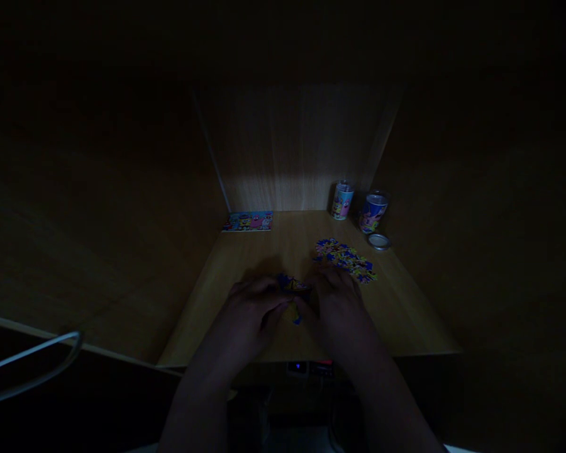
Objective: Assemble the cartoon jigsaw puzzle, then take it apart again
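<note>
Both hands meet over a small cluster of joined jigsaw puzzle pieces (292, 284), blue and yellow, near the middle of the wooden desk. My left hand (257, 305) is closed, its thumb and fingers gripping the cluster's left side. From the right, my right hand (332, 302) is also closed on the pieces, fingertips close to the left ones. A yellow and blue bit sticks out below the thumbs. Just beyond my right hand lies a heap of loose puzzle pieces (343, 257). Dim light hides the exact finger contacts.
A cartoon picture card (249, 221) lies at the back left. Two printed cans, a light-blue one (342, 202) and a dark-blue one (372, 214), stand at the back right beside a round lid (379, 241). Wooden panels enclose the desk (207, 321). A white cable (33, 349) hangs at left.
</note>
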{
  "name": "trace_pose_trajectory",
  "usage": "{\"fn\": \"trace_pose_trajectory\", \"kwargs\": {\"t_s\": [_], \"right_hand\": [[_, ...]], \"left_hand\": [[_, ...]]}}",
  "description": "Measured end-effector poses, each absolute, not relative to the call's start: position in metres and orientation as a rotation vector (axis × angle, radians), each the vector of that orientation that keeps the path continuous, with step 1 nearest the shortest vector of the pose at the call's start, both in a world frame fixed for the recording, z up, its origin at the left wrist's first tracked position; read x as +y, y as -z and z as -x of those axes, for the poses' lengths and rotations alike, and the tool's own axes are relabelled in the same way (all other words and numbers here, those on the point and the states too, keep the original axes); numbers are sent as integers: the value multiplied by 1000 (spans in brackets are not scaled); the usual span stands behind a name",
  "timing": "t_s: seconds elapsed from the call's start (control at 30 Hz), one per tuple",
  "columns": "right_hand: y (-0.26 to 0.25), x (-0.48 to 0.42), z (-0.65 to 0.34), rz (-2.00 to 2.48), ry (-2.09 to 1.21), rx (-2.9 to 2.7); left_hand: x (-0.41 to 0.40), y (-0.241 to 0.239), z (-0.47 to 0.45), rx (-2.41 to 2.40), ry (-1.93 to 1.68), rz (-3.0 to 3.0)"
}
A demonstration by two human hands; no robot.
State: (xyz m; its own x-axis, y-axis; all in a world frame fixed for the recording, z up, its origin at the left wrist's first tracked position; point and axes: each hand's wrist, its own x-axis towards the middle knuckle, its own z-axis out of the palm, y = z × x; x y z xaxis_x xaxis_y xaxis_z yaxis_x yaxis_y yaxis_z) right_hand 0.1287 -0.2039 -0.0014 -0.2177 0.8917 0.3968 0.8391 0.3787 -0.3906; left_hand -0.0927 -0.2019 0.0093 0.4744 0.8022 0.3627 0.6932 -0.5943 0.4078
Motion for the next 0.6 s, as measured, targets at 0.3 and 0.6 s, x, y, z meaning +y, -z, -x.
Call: {"fn": "trace_pose_trajectory", "kwargs": {"t_s": [0.3,0.6], "right_hand": [[3,-206,-128,1462,-112,-2065],[-1,-208,-124,1557,-6,-2074]], "left_hand": [[-201,-12,91,1273,-830,-2570],[-200,-14,90,1217,-771,-2486]]}}
